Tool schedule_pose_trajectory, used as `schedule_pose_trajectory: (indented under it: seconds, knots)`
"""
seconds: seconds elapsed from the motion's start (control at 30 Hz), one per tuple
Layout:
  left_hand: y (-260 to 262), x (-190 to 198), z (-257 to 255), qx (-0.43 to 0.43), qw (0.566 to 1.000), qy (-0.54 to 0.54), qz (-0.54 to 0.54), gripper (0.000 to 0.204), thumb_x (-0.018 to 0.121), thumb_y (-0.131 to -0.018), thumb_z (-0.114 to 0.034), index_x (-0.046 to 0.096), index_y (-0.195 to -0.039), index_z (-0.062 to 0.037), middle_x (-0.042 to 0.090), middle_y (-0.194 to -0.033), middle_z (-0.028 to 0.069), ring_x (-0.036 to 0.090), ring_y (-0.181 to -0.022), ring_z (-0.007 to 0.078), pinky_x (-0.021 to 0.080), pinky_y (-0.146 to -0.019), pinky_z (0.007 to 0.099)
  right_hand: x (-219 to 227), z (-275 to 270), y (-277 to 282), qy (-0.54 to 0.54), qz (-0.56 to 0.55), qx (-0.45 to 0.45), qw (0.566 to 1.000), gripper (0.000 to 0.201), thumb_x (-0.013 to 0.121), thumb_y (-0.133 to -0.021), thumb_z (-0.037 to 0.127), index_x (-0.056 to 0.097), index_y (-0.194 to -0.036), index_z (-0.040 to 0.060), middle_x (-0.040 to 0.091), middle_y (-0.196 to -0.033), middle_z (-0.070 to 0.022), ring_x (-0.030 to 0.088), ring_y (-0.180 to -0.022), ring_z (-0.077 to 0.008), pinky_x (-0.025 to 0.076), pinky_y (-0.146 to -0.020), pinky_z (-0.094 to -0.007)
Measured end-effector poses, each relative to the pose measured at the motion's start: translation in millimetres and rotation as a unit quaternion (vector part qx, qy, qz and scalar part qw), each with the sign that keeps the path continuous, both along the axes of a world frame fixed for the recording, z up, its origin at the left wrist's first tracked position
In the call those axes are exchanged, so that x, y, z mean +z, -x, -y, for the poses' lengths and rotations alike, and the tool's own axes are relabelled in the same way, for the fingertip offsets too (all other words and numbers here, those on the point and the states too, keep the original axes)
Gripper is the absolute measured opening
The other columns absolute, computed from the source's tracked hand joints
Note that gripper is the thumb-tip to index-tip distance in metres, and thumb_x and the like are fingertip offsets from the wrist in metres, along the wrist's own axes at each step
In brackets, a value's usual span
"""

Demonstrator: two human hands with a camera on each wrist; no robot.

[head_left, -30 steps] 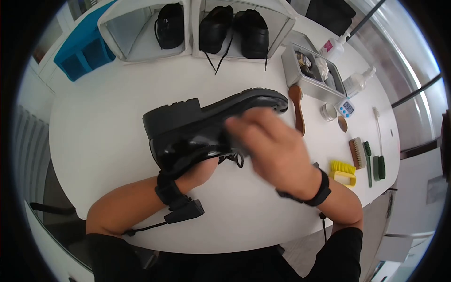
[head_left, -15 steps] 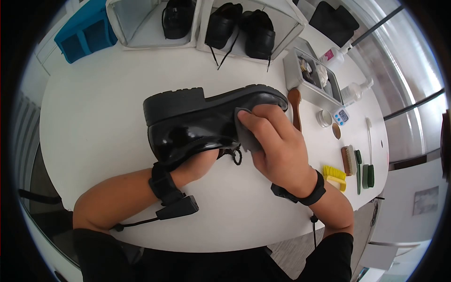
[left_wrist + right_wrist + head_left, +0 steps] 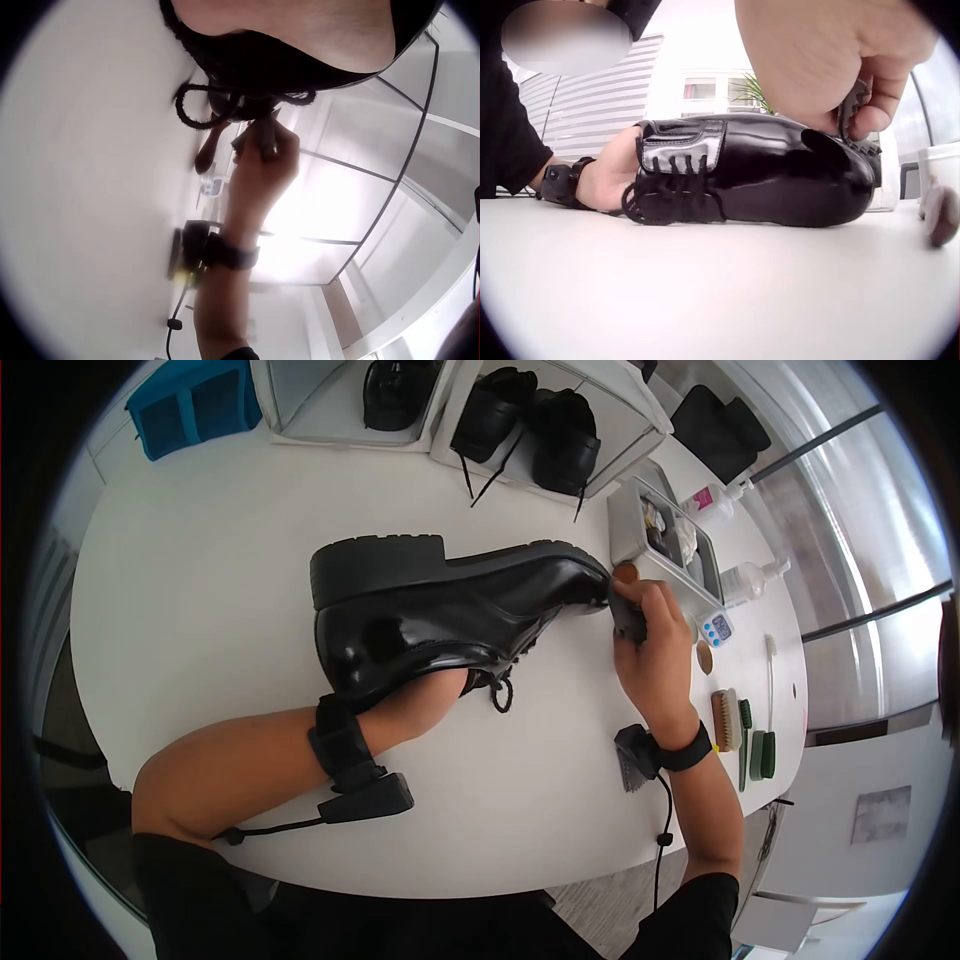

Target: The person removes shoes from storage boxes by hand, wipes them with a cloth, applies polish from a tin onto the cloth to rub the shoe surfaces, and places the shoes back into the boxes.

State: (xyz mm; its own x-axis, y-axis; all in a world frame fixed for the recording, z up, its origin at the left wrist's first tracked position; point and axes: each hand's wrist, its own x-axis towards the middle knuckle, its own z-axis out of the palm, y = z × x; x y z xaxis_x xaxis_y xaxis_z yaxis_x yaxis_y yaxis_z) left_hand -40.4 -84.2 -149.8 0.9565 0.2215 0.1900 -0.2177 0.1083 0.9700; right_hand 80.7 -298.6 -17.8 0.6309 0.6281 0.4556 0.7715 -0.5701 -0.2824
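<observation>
A glossy black lace-up shoe lies on its side over the white table, sole facing away from me. My left hand is pushed inside the shoe up to the wrist, so its fingers are hidden. My right hand pinches a small dark grey cloth against the toe tip. In the right wrist view the cloth sits between thumb and fingers on top of the toe. The left wrist view shows the laces and the right hand beyond.
White open boxes holding black shoes stand at the back, with a blue bin at the far left. A clear tray of supplies, bottles, a timer and brushes crowd the right edge.
My right hand slid the cloth along the shoe's side from the middle to the toe tip. The left arm and shoe stayed nearly still.
</observation>
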Motion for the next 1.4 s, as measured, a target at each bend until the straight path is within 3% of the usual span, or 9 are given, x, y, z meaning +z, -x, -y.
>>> schedule_pose_trajectory:
  seconds: [0.47,0.5,0.53,0.77,0.83,0.93,1.1,1.27,1.4]
  knots:
    - [-6,-11,1,0.004,0.991,0.121,-0.063,0.027,0.05,-0.102,-0.012,0.054,-0.076,-0.0067,0.055,-0.074,-0.0024,0.047,-0.07,0.0093,0.045,-0.063,0.0288,-5,16,-10,0.037,-0.017,-0.013,0.999,0.044,0.057,-0.072,-0.014,0.061,-0.113,0.0017,0.061,-0.104,-0.019,0.062,-0.091,-0.0445,0.052,-0.076,-0.0457]
    - [-6,-13,-3,-0.022,0.992,0.118,-0.049,0.014,0.047,-0.104,-0.016,0.054,-0.107,-0.0039,0.054,-0.111,0.0028,0.048,-0.102,0.0144,0.042,-0.09,0.0316,-3,11,-8,0.037,-0.018,-0.013,0.999,0.044,0.057,-0.072,-0.014,0.061,-0.113,0.0017,0.061,-0.104,-0.019,0.062,-0.091,-0.0445,0.052,-0.076,-0.0457]
    - [-6,-16,-5,-0.048,0.992,0.114,-0.035,0.038,0.045,-0.107,-0.021,0.053,-0.138,-0.001,0.054,-0.147,0.008,0.05,-0.134,0.0195,0.038,-0.116,0.0343,-1,4,-4,0.018,-0.007,-0.009,1.0,0.045,0.058,-0.071,-0.013,0.061,-0.113,0.0022,0.061,-0.104,-0.0182,0.063,-0.091,-0.0438,0.053,-0.076,-0.0456]
    - [-5,-24,-6,-0.043,0.983,0.176,0.001,0.036,0.046,-0.107,-0.025,0.057,-0.133,-0.0018,0.059,-0.139,0.0078,0.053,-0.126,0.0169,0.042,-0.111,0.0338,19,-55,32,-0.023,0.059,0.105,0.992,0.05,0.061,-0.066,-0.014,0.063,-0.113,0.0041,0.06,-0.107,-0.0128,0.064,-0.093,-0.0376,0.054,-0.076,-0.043]
    - [-5,-3,5,0.038,0.991,0.125,-0.009,0.021,0.049,-0.103,-0.015,0.062,-0.089,-0.0071,0.06,-0.089,0.0,0.053,-0.082,0.0095,0.05,-0.073,0.0278,23,-70,40,-0.017,0.096,0.155,0.983,0.049,0.064,-0.066,-0.011,0.065,-0.113,0.0034,0.06,-0.104,-0.0101,0.065,-0.091,-0.031,0.055,-0.074,-0.0389]
    - [16,54,-16,-0.094,0.975,-0.128,-0.158,0.02,0.048,-0.105,-0.019,0.061,-0.113,-0.0062,0.064,-0.114,0.0018,0.059,-0.103,0.0133,0.05,-0.094,0.0317,30,-86,54,0.005,0.135,0.207,0.969,0.045,0.064,-0.069,-0.006,0.067,-0.113,0.0013,0.06,-0.103,-0.0091,0.065,-0.089,-0.0276,0.055,-0.073,-0.0363]
    - [14,56,-15,-0.085,0.977,-0.1,-0.167,0.019,0.048,-0.105,-0.019,0.061,-0.113,-0.0064,0.064,-0.113,0.0016,0.059,-0.103,0.0132,0.05,-0.094,0.0316,43,-94,87,0.031,0.006,0.268,0.963,0.058,0.063,-0.061,-0.014,0.07,-0.117,0.0026,0.061,-0.107,-0.0112,0.066,-0.091,-0.0318,0.055,-0.075,-0.0382]
    - [7,63,-3,-0.069,0.98,-0.067,-0.172,0.019,0.049,-0.105,-0.019,0.06,-0.112,-0.0065,0.064,-0.112,0.0015,0.059,-0.102,0.0131,0.05,-0.093,0.0315,38,-91,79,0.019,0.102,0.307,0.946,0.044,0.067,-0.068,-0.001,0.07,-0.112,0.0,0.061,-0.107,-0.0094,0.064,-0.082,-0.0255,0.055,-0.068,-0.0331]
    - [-1,69,6,-0.054,0.984,-0.03,-0.164,0.018,0.049,-0.104,-0.019,0.06,-0.111,-0.0066,0.063,-0.112,0.0013,0.059,-0.101,0.013,0.05,-0.093,0.0314,38,-80,68,0.037,0.097,0.213,0.972,0.051,0.064,-0.065,-0.009,0.071,-0.114,0.0012,0.062,-0.106,-0.0103,0.066,-0.087,-0.0292,0.056,-0.072,-0.0361]
